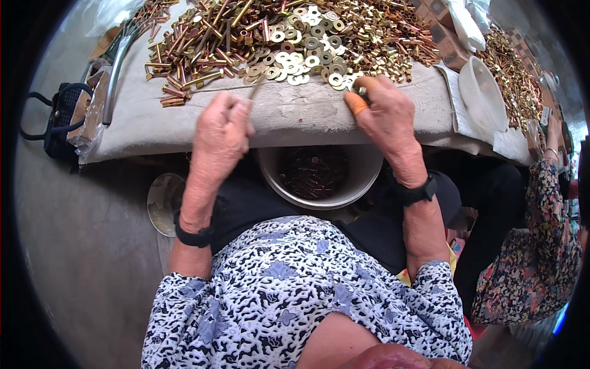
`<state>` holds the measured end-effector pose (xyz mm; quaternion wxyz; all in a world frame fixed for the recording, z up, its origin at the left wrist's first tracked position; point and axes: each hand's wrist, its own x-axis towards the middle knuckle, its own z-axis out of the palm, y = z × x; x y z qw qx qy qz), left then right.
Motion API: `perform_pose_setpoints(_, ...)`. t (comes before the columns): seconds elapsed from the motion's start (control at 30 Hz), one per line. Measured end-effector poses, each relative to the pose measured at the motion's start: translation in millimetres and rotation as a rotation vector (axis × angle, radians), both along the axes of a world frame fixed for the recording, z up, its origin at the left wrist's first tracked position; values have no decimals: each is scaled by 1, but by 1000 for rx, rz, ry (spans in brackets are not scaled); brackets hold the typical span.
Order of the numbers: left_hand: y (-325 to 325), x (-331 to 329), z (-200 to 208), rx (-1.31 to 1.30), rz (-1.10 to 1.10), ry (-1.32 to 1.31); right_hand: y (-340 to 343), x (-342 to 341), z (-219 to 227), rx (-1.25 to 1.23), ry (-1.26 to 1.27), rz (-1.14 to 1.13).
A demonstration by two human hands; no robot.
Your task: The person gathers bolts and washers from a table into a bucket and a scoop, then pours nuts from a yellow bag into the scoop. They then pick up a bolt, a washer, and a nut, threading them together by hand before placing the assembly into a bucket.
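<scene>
My left hand [222,129] is closed over the front part of the cloth-covered table [289,114]. A thin bolt [257,87], smeared by motion, sticks up from its fingers. My right hand [390,114], with orange covers on two fingertips, is pinched at the near edge of the pile. A small metal piece shows between those fingers, too hidden to name. Flat round washers [289,61] lie in front of the hands. Long brassy bolts [203,49] are heaped to their left, and small nuts [381,55] to their right.
Below the table edge, a metal pot [362,187] between my legs holds dark bolts [313,172]. A white plastic bowl [482,92] stands at the right, near another heap of fasteners [513,80]. A curved metal tube [115,83] lies far left. Another person's flowered sleeve [544,197] is at right.
</scene>
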<state>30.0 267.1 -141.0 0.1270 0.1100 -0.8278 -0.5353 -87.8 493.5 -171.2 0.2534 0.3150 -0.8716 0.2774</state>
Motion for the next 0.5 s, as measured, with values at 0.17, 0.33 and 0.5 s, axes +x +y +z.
perform_pose_setpoints(0.17,46,-5,-6,282,-127,-47,-3,-3,-3,5,5,2)
perform_pose_setpoints(0.33,62,-10,-15,353,-172,-78,0,0,-11,-234,127,27)
perform_pose_setpoints(0.5,69,-11,-19,267,-190,-88,-7,22,-5,-408,110,260)
